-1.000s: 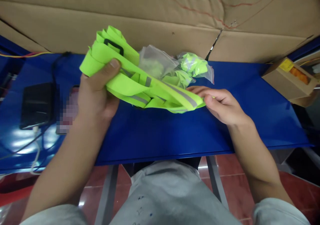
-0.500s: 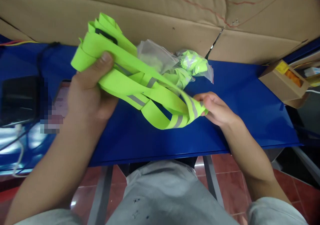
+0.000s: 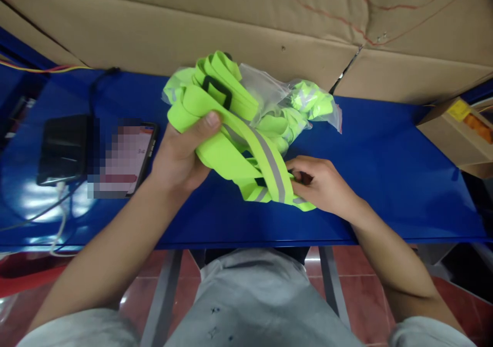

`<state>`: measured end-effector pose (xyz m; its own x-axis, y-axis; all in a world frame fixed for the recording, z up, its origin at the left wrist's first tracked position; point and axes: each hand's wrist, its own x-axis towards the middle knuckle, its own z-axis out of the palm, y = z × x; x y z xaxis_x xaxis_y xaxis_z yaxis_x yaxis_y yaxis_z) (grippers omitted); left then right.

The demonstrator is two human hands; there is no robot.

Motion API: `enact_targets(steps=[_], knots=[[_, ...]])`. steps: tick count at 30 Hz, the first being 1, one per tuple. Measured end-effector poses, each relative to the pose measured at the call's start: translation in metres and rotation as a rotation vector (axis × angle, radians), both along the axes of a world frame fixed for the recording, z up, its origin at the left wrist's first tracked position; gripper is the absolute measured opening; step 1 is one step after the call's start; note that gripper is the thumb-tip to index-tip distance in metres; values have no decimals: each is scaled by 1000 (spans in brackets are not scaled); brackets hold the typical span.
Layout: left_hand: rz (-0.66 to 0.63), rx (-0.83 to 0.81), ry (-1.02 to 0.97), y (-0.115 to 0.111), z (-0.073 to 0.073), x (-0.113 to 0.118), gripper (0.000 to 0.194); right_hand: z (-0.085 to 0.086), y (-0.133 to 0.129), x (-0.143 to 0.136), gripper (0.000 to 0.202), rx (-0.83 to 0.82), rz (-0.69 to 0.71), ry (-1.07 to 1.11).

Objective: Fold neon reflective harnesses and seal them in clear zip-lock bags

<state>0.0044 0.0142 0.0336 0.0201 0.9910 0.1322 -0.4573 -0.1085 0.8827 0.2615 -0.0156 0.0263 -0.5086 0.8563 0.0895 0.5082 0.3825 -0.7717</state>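
Two hands share one bundle of fluorescent yellow-green reflective strap vest (image 3: 231, 147), which you hold just above the blue table top (image 3: 385, 182), near its middle. Your left hand (image 3: 181, 154) is closed around the far-left end, thumb pressed on top of the folded bands just under a black plastic buckle (image 3: 217, 90), which seems to keep the loops stacked. Your right hand (image 3: 321, 185) has its fingers curled tight on the near-right end, pinching the band where the grey reflective stripe (image 3: 271, 167) runs down, so the strap lies taut between your hands. Just behind the bundle, touching it, lies a clear plastic bag (image 3: 308, 105) with another yellow-green vest crumpled inside. Brown corrugated cardboard (image 3: 231, 29) stands along the far edge, so there is little room that way. To the left lie a smartphone (image 3: 129, 157) and a black power pack (image 3: 61, 149) with cables. At far right sits a small brown cardboard box (image 3: 458, 136). Open blue surface lies to the right of your right hand, and the near edge runs just below both wrists.
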Motion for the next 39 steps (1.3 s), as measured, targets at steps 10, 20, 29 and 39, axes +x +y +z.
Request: enact_targets(steps=[10,20,29,39], knots=[[181,14,74,-1,8,-9,31,22,-5,3,49,-281,-64,521],[124,3,94,0,-6,7,22,2,13,15,39,-129,-205,321],[99,154,425,-34,-9,28,36,3,-10,-9,73,66,18,137],[-61,69,325,-32,-10,29,40,1,-7,-11,45,-58,-19,190]])
